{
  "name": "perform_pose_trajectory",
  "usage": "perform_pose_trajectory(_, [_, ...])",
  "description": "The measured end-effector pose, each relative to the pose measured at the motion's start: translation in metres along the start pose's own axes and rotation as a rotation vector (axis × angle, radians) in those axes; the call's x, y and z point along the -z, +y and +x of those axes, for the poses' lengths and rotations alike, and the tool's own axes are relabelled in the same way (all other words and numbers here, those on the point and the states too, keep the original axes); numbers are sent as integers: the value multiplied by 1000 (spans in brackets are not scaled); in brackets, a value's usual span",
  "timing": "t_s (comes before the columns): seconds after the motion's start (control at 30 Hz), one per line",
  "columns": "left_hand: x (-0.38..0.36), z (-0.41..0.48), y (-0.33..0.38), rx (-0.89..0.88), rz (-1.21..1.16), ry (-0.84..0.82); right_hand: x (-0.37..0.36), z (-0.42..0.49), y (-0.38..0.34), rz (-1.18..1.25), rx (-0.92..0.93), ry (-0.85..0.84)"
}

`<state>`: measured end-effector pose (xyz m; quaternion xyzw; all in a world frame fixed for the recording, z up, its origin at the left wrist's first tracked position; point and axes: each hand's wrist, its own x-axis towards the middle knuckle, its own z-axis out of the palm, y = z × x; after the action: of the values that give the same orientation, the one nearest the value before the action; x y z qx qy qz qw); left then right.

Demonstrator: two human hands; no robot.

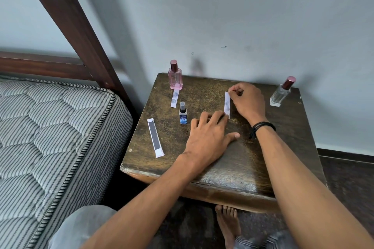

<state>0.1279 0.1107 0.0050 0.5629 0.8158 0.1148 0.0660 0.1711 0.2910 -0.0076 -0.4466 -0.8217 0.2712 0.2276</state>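
A white paper strip (227,104) lies on the dark wooden table (242,168). My right hand (248,100) pinches its far end with curled fingers. My left hand (210,137) lies flat on the table, its straight fingertips pressing the strip's near end. A small blue bottle (183,113) stands just left of my left hand. A pink perfume bottle (175,76) stands at the back left with a second paper strip (175,98) in front of it. A clear bottle with a dark red cap (281,92) stands at the back right.
A third strip with a dark band (155,137) lies near the table's left edge. A striped mattress (50,137) and a dark wooden bed frame (66,16) are to the left. The wall is right behind the table. My bare foot (227,222) is under its front edge.
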Motion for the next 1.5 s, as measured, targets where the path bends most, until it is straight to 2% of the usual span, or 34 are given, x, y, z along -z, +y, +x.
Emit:
perform_pose_trajectory(0.53, [1,1,-1,-19,1,-1,2,-1,0,41,15,12])
perform_pose_trajectory(0.87, [3,-3,-5,-50,-25,14,7,-8,-1,157,-2,59])
perform_pose_trajectory(1.03, [7,-12,-2,-74,-83,73,11,-24,-2,227,-6,78])
perform_pose_trajectory(1.2, [11,-28,6,-220,-172,348,14,-45,-4,281,24,75])
perform_pose_trajectory(1.33, [30,-40,2,-338,-238,632,15,-72,-13,408,-43,79])
perform_pose_trajectory(1.4, [42,-43,-9,-304,-275,756,11,-84,-17,456,-101,87])
perform_pose_trajectory(1.5, [56,-43,-34,-139,-366,909,8,-93,-27,406,-107,11])
